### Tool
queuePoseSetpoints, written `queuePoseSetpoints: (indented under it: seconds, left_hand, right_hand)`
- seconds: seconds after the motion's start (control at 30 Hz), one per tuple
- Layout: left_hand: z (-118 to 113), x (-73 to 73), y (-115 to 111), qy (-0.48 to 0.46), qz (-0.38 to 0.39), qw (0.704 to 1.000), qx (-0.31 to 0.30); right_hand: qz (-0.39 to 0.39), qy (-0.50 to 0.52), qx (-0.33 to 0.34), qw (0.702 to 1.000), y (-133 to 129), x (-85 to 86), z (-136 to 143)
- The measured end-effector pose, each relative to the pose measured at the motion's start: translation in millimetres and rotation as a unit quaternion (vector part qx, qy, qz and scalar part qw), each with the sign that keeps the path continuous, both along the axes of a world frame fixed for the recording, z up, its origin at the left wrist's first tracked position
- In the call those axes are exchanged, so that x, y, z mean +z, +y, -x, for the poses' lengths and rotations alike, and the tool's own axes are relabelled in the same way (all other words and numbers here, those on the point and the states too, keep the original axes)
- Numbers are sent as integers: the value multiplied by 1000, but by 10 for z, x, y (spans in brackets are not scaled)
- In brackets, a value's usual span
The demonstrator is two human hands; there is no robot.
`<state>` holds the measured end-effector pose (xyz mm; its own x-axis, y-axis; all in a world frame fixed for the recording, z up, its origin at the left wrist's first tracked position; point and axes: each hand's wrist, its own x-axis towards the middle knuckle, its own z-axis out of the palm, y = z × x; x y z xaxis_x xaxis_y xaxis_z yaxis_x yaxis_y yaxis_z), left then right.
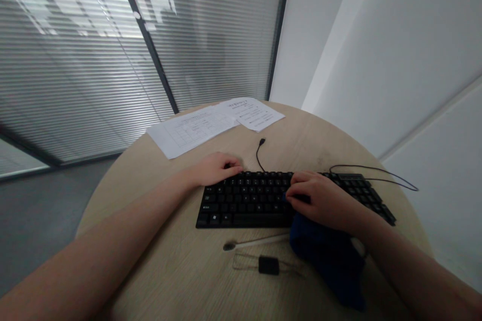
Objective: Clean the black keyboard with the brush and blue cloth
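Observation:
A black keyboard [248,205] lies on the round wooden table. My left hand [216,168] is closed at its far left corner, thumb along the back edge; some of its fingers are hidden. Over the right part of the keys, my right hand [316,198] pinches a blue cloth [324,248], and a bit of it shows at the fingertips, against the keys. The rest of the cloth drapes toward me, over the table. In front of the keyboard lie a brush [259,242] with dark bristles, its handle end under the cloth, and a wire keycap puller [268,265] with a black middle.
Printed paper sheets [196,128] lie at the far left of the tabletop [158,261]. A short cable with a USB plug [262,142] sticks up behind the keyboard, and a cable loop [399,180] reaches past its right end. Blinds and white walls stand beyond the table.

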<state>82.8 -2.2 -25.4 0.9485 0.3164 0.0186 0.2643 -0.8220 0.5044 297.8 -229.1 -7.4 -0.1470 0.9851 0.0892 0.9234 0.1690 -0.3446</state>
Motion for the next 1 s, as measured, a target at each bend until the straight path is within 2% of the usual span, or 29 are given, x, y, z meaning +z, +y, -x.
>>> queuePoseSetpoints:
  seconds: [1.0]
  left_hand:
    - [5, -7, 3, -12, -7, 1000, -2]
  right_hand:
    - [8, 17, -2, 1000, -9, 26, 1]
